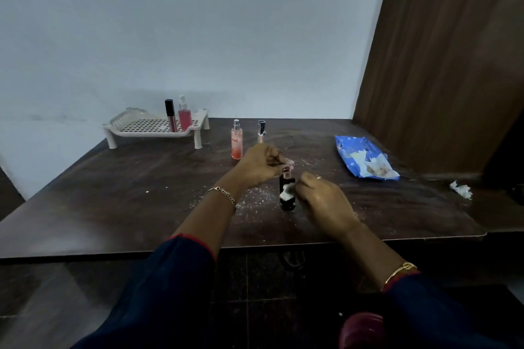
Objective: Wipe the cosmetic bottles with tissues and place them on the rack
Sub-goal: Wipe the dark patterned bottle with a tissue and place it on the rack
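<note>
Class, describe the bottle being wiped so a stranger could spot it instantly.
Start at the dark wooden table. Near its front middle, both hands meet around one upright dark bottle with a tissue against it. Unlike the pink spray bottle behind, it is nearly black.

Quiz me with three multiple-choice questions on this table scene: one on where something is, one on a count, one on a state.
1. Where is the blue tissue pack? A beside the rack B table's right side C on the floor
2. How many items stand on the rack? A two B four C none
3. What is the dark bottle doing? A lying flat B standing upright C hanging

B: it lies right of both hands.
A: a dark tube and a pink spray bottle.
B: it stands while the left hand steadies its top.
</note>
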`<action>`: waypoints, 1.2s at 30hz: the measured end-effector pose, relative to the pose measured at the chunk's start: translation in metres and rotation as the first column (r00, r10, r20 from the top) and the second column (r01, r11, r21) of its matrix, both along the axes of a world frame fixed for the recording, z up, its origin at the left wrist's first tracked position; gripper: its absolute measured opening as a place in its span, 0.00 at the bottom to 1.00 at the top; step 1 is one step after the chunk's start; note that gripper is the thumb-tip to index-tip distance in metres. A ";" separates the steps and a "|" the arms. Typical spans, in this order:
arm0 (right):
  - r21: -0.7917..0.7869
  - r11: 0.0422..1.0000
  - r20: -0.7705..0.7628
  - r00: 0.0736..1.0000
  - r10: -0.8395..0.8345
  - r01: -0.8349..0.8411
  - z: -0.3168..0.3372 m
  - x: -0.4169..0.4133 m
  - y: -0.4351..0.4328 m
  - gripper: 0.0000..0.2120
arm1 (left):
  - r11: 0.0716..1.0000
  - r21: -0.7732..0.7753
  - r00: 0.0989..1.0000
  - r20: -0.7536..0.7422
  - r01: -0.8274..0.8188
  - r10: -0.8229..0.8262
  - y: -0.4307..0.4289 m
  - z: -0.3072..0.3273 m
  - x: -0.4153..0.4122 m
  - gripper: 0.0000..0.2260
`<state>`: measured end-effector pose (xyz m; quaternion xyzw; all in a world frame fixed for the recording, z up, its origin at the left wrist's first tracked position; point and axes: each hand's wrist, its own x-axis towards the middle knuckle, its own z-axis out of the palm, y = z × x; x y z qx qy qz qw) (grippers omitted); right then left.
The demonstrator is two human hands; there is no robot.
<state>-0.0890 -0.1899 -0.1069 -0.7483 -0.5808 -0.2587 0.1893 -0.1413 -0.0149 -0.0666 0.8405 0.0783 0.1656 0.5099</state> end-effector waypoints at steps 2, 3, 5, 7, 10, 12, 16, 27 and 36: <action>-0.091 0.996 -0.018 1.000 0.012 -0.014 -0.009 0.001 -0.004 0.06 | 0.998 -0.064 1.000 -0.004 -0.002 0.002 0.002 -0.002 0.001 0.11; -0.138 0.990 -0.027 1.000 0.008 -0.012 -0.010 0.002 -0.006 0.06 | 0.997 -0.075 1.000 -0.013 0.000 -0.001 0.003 -0.002 0.002 0.11; -0.233 0.972 -0.011 1.000 0.014 -0.016 -0.006 0.003 -0.008 0.06 | 0.997 -0.073 1.000 -0.025 0.014 -0.016 0.003 -0.001 0.002 0.09; -0.327 0.945 -0.005 1.000 -0.001 -0.001 0.001 0.006 -0.006 0.07 | 0.998 -0.055 0.999 -0.030 0.021 -0.022 0.002 0.001 0.002 0.05; -0.233 0.972 -0.027 0.999 -0.024 0.017 0.014 0.010 -0.001 0.06 | 0.998 -0.060 0.999 -0.024 0.025 -0.027 0.002 0.002 -0.001 0.05; -0.065 0.998 -0.065 0.998 -0.026 0.022 0.018 0.012 0.004 0.06 | 0.998 -0.062 0.999 -0.026 0.027 -0.029 0.002 0.003 -0.004 0.05; -0.045 0.999 -0.125 0.991 -0.036 0.031 0.012 0.010 0.005 0.04 | 0.995 -0.094 0.999 -0.040 -0.022 0.018 -0.001 0.003 -0.004 0.06; -0.299 0.952 -0.173 0.977 -0.125 0.069 0.008 0.004 -0.005 0.07 | 0.992 -0.099 0.997 0.000 -0.079 0.079 -0.006 -0.004 -0.026 0.09; 0.347 0.910 -0.609 0.792 0.036 0.225 -0.005 -0.008 -0.016 0.11 | 0.975 -0.192 0.983 0.125 -0.109 0.134 0.003 -0.040 -0.083 0.09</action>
